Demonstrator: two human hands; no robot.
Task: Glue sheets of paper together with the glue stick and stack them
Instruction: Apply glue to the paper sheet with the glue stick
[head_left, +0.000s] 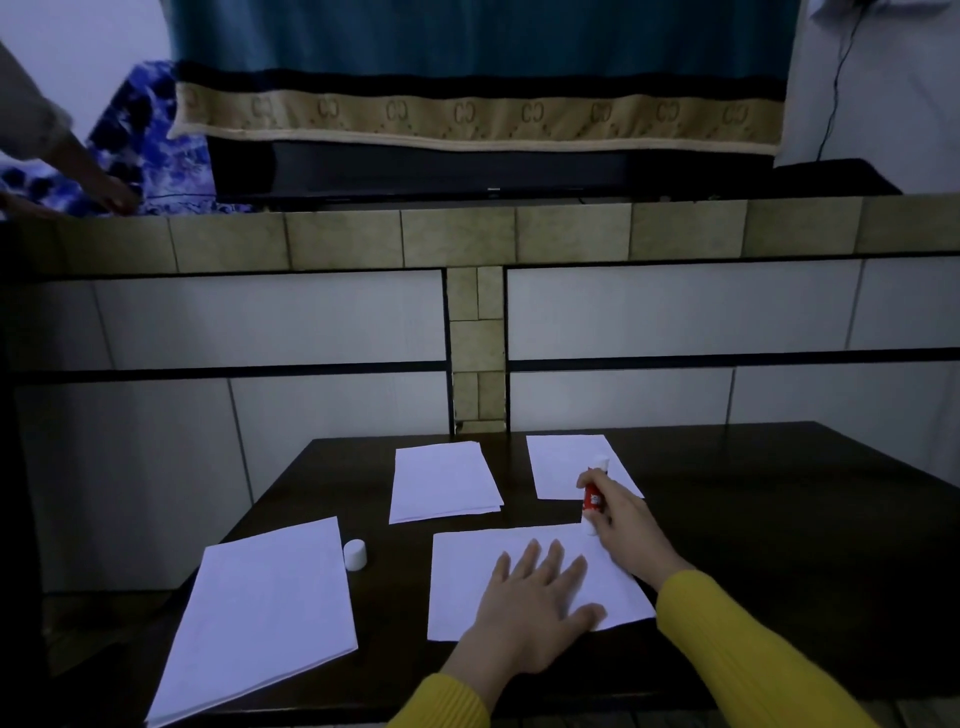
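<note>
A white sheet of paper (467, 582) lies in front of me on the dark table (779, 545). My left hand (535, 608) presses flat on it with straight, spread fingers. My right hand (623, 525) grips a red and white glue stick (592, 500), whose lower end touches the sheet's far right corner. The stick's white cap (355, 554) stands on the table to the left. A stack of sheets (260, 613) lies at the near left, another stack (441, 480) at the far middle, and a single sheet (566, 462) at the far right.
A tiled ledge (467, 234) with white panels rises behind the table. On it sits a dark television (467, 171) draped with a teal and beige cloth (467, 78). Another person's hand (111, 195) rests on the ledge at far left, near a blue patterned fabric (150, 135).
</note>
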